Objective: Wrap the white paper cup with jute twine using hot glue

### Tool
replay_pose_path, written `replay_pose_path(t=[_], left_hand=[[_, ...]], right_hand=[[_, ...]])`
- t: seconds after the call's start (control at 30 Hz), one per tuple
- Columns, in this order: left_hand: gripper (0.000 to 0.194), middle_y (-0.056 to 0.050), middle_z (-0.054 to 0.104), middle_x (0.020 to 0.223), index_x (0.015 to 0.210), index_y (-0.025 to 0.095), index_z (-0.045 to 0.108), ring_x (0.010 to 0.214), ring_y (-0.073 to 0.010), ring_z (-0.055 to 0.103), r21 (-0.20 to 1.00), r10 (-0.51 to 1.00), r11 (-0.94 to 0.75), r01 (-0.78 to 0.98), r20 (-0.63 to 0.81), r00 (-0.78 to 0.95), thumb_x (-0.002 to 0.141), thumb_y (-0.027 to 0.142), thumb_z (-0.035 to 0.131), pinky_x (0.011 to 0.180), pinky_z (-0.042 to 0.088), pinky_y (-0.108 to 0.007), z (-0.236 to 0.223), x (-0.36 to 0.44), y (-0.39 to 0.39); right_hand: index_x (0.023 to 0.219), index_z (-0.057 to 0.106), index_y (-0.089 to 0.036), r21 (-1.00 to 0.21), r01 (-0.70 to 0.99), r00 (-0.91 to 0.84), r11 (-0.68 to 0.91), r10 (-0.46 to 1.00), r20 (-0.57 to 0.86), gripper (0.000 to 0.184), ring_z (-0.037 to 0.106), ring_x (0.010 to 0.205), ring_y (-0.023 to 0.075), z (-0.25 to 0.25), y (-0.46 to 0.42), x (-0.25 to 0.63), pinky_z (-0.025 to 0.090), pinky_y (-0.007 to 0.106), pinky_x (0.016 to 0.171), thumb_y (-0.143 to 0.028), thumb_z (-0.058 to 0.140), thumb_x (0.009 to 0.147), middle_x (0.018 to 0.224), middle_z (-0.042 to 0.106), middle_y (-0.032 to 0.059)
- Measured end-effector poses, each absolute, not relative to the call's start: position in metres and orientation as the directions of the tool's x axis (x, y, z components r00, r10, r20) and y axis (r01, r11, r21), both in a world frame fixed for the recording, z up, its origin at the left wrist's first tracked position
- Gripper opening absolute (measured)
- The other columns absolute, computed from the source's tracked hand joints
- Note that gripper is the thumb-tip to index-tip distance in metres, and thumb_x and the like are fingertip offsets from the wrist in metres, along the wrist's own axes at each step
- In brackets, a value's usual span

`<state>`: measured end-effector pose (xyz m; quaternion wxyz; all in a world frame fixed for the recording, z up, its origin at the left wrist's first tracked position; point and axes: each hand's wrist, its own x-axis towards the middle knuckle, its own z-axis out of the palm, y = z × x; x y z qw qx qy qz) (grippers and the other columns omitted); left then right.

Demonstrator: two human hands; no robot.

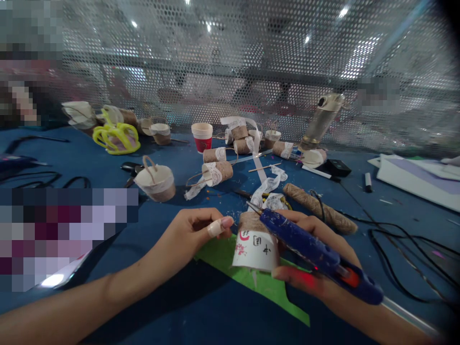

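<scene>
The blue glue gun (305, 244) covers much of the right hand (318, 226). I can't tell whether the left hand's (204, 230) fingertips pinch anything. The paper cup (256, 254) hides part of the green sheet (282, 293). Shapes behind the perforated screen (172, 72) blur; white sheets (398, 175) run out of view at right.

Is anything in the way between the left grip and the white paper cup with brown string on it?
Nothing visible is: only a narrow gap shows between the left grip and the white paper cup banded with brown twine. The long blue glue gun's body is on the cup's right, across the right grip.
</scene>
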<state>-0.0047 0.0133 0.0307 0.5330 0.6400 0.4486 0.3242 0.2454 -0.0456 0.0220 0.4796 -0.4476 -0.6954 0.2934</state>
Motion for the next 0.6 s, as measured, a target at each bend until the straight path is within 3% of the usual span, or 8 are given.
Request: replay_pose_path(t=[0.23, 0.6], left_hand=[[0.029, 0.002, 0.067, 0.073, 0.073, 0.019, 0.073, 0.067, -0.0108, 0.055, 0.976, 0.904, 0.041, 0.215, -0.128, 0.408, 0.084, 0.045, 0.071, 0.061, 0.040, -0.020, 0.0310, -0.0042, 0.0130], [0.022, 0.001, 0.069, 0.074, 0.074, 0.019, 0.073, 0.069, -0.0125, 0.058, 0.983, 0.911, 0.027, 0.180, -0.098, 0.400, 0.083, 0.039, 0.073, 0.064, 0.044, -0.022, 0.0302, -0.0041, 0.0148]], right_hand=[[0.088, 0.061, -0.033, -0.827, 0.368, -0.128, 0.426, 0.904, 0.408, 0.038, 0.071, 0.113, 0.0233, 0.0195, -0.0443, 0.2442, 0.058, 0.028, 0.088, -0.030, 0.090, 0.064, 0.122, 0.073, -0.0058], [0.086, 0.063, -0.030, -0.821, 0.375, -0.120, 0.430, 0.901, 0.417, 0.036, 0.073, 0.110, 0.0271, 0.0249, -0.0449, 0.2454, 0.060, 0.029, 0.083, -0.026, 0.090, 0.063, 0.120, 0.075, -0.0009]])
